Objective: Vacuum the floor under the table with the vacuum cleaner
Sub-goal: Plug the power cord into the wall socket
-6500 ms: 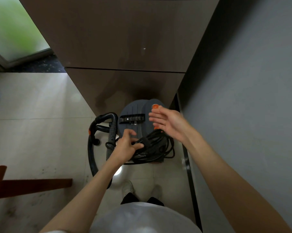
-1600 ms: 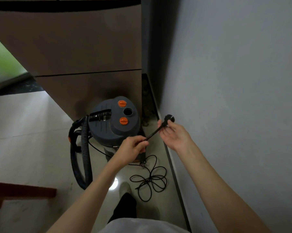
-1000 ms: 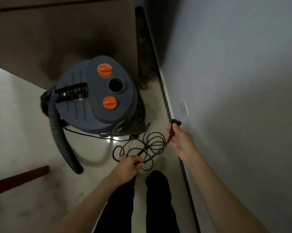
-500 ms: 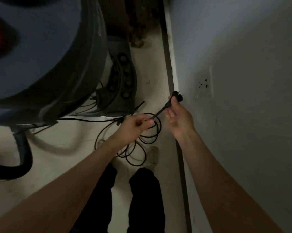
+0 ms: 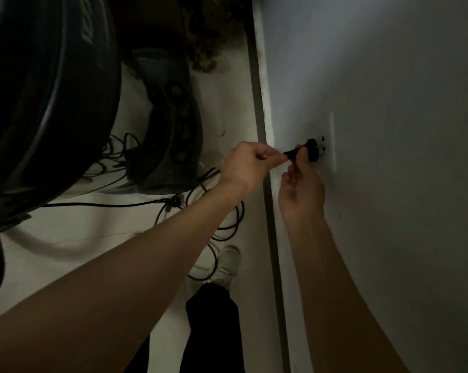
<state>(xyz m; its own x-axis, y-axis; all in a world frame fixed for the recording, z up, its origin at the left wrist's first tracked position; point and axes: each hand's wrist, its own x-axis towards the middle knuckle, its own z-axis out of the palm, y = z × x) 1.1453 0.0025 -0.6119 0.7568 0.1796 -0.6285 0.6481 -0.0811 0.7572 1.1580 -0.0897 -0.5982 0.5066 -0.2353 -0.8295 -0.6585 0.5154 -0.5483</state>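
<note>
My right hand [image 5: 301,192] pinches plug [image 5: 312,153] at wall socket [image 5: 328,142]; left hand [image 5: 247,168] pinches cord [image 5: 290,155] behind. Plug rigid, light; I grip body, not limp cord. Vacuum cleaner [image 5: 47,98] beside, on floor.

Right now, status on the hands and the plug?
Both hands on cord end: right hand pinches plug at wall socket, left hand grips cord. Nothing blocking socket.
</note>
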